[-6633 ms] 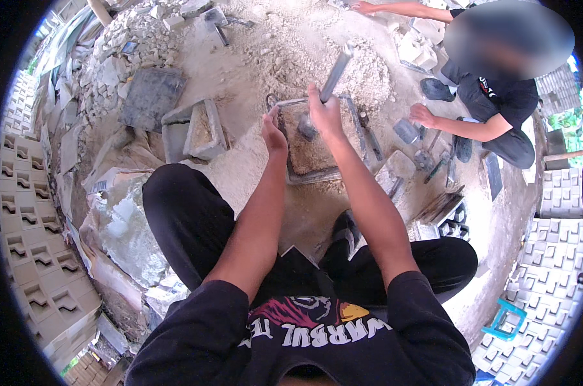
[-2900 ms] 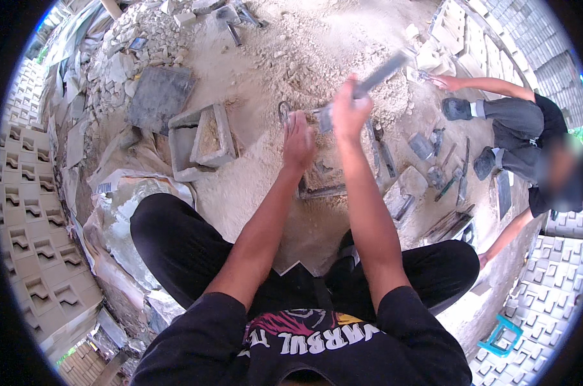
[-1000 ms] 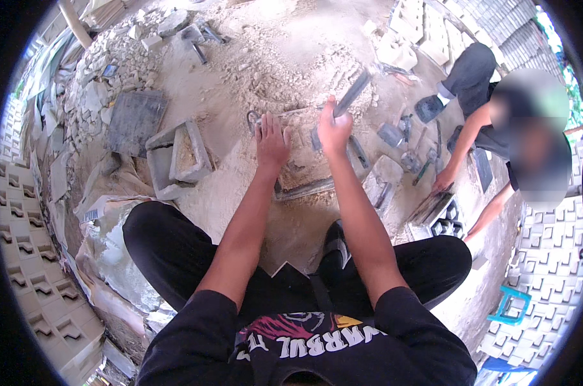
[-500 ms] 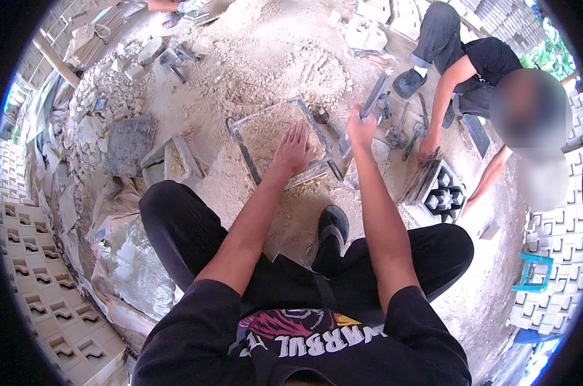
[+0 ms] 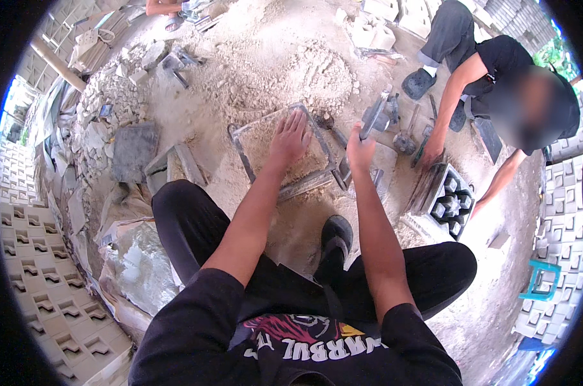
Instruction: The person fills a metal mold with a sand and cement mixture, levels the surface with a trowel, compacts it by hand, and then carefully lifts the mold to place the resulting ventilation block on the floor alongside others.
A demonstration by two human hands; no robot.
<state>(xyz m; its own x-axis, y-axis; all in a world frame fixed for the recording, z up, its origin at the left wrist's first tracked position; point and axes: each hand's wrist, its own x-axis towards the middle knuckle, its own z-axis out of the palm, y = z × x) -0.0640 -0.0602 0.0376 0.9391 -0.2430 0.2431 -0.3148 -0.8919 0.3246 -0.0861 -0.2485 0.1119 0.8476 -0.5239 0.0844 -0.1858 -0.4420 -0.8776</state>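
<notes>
My left hand [image 5: 291,136] lies flat, fingers stretched, on the pale sandy mix [image 5: 307,156] filling a square metal mould frame [image 5: 243,157] on the ground. Just right of the frame, my right hand [image 5: 361,149] is closed around a long grey metal bar-like tool [image 5: 372,117], held tilted with its upper end pointing away from me. The tool's exact kind is unclear. A looped metal handle sticks out at the frame's right corner.
At right, a co-worker [image 5: 497,64] handles a patterned block mould [image 5: 451,204]. Hand tools, including a mallet-like one [image 5: 404,143], lie between us. A mound of mix [image 5: 317,71] rises beyond the frame. A dark square plate [image 5: 134,151] and rubble [image 5: 95,138] are leftward; a teal stool [image 5: 542,280] stands far right.
My left hand has slid over the mix toward the frame's far edge. My right hand and its tool have come slightly nearer to me. The co-worker's patterned mould has tilted.
</notes>
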